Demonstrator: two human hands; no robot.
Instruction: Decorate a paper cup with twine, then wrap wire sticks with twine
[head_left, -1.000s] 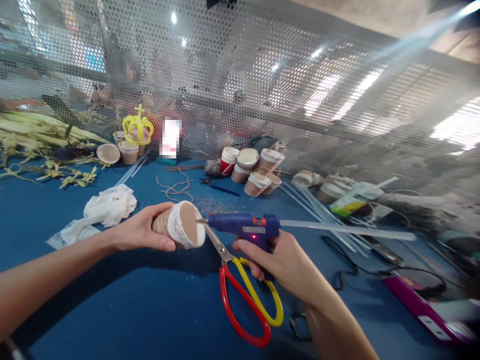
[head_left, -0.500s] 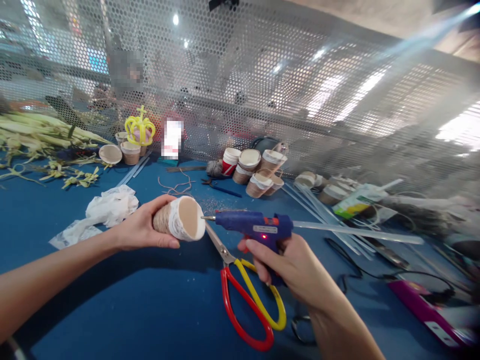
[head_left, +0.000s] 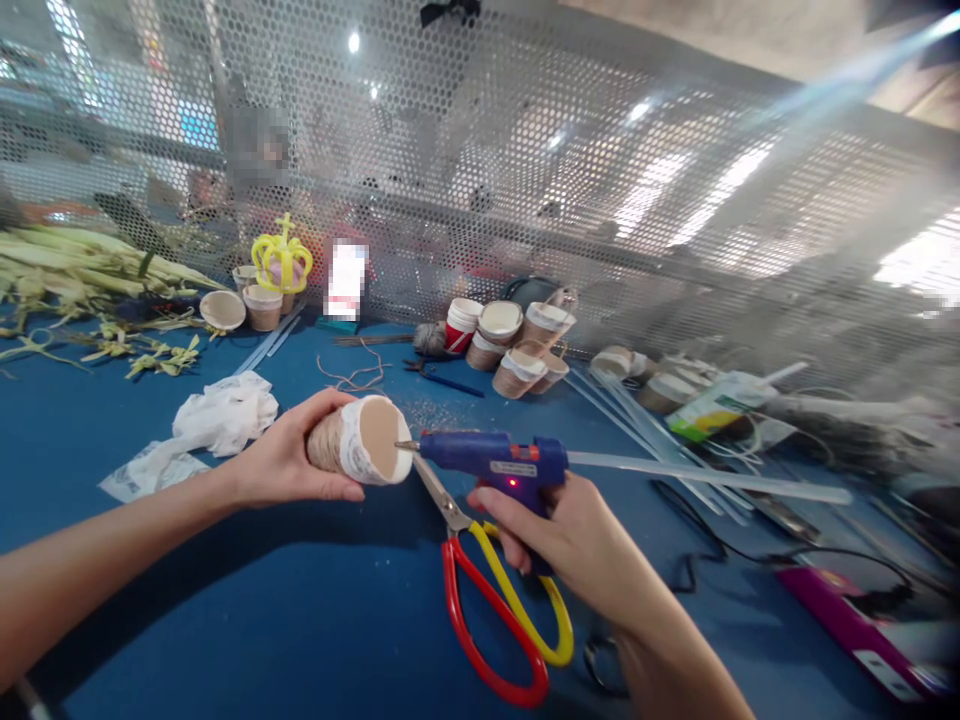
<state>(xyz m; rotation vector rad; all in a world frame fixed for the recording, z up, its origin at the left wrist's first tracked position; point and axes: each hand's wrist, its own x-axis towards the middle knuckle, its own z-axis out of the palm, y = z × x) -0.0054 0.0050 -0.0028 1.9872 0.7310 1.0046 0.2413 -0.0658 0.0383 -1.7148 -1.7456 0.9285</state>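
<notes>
My left hand [head_left: 300,455] is closed around a paper cup [head_left: 346,440] wrapped in twine, with a white lace band near its rim. The cup lies tipped sideways, its mouth turned towards the right. In my right hand [head_left: 547,530] is a blue glue gun [head_left: 487,458] with a lit red light and a long clear glue stick [head_left: 712,478] out of its back. The gun's metal nozzle is at the right side of the cup's rim; whether it touches cannot be told. Below the gun lie scissors [head_left: 457,525] with one red and one yellow handle.
White lace [head_left: 225,412] lies crumpled at left, beyond it pale husks [head_left: 90,265] and a yellow crown-shaped piece [head_left: 283,262]. Several wrapped cups [head_left: 519,372] stand at the back. Loose glue sticks [head_left: 637,420], a black cord [head_left: 705,530] and a purple power strip [head_left: 847,620] are at right.
My right hand has moved the glue gun slightly left and down, so its nozzle now overlaps the cup's rim. My left hand and the cup have hardly moved.
</notes>
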